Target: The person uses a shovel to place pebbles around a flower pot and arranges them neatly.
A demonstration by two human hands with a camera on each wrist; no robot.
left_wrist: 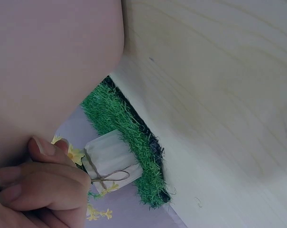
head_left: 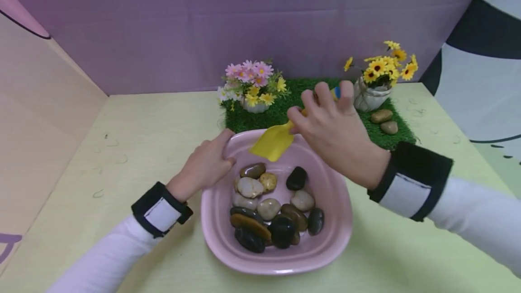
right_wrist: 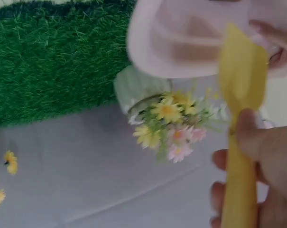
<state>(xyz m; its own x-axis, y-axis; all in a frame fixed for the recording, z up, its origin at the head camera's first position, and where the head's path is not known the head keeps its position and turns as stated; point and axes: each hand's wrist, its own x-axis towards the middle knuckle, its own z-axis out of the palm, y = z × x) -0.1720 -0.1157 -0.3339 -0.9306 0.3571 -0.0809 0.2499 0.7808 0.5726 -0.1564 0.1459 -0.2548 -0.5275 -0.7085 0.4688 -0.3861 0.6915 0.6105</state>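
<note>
A pink bowl (head_left: 329, 243) sits on the table with several smooth pebbles (head_left: 268, 209) in it, brown, black and pale. My left hand (head_left: 205, 164) grips the bowl's far left rim (left_wrist: 58, 61), fingers curled over its edge. My right hand (head_left: 335, 130) holds a small yellow shovel (head_left: 273, 142) by its handle, blade pointing down-left over the bowl's far rim, above the pebbles. In the right wrist view the yellow shovel (right_wrist: 240, 118) runs from my fingers (right_wrist: 262, 152) toward the bowl (right_wrist: 181, 42).
A green grass mat (head_left: 285, 110) lies behind the bowl. On it stand a white pot of pink flowers (head_left: 250, 86), a pot of yellow flowers (head_left: 378, 80) and two loose pebbles (head_left: 384, 121). A purple wall backs the yellow table (head_left: 134, 148).
</note>
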